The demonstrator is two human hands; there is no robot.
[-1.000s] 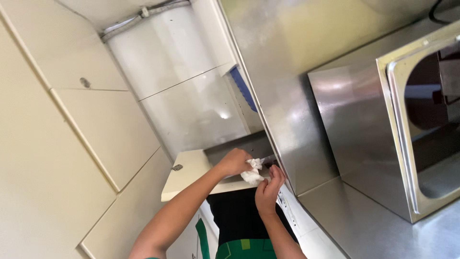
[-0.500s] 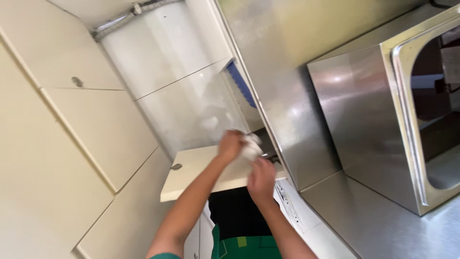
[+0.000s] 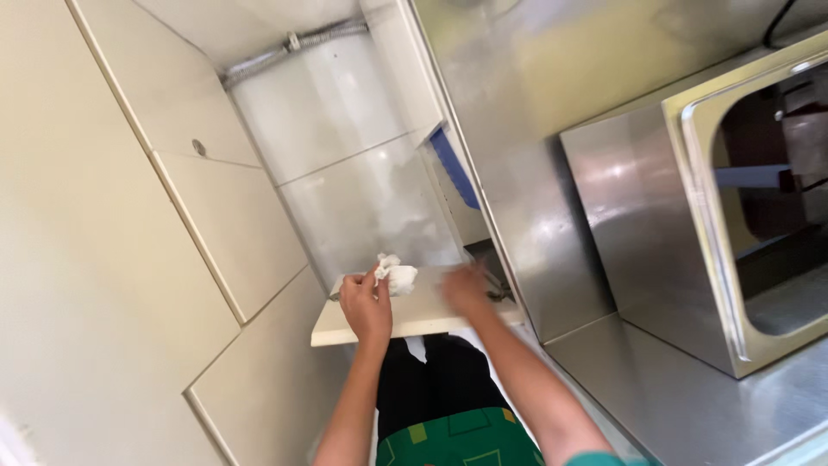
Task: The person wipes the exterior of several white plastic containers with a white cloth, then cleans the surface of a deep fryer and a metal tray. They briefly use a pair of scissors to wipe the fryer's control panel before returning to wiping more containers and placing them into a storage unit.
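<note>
The left hand pinches a crumpled white tissue above the open cabinet door, while the blurred right hand, grip unclear, reaches inside.

packages: none | labels: none | signs: none | screens: none

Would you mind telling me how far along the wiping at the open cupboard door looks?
Done: nothing shows as finished; the door's surface is too plain to judge. In hand: the left hand holds a crumpled white tissue above the door, while the blurred right hand is at its far edge. Left: the door is open.
</note>
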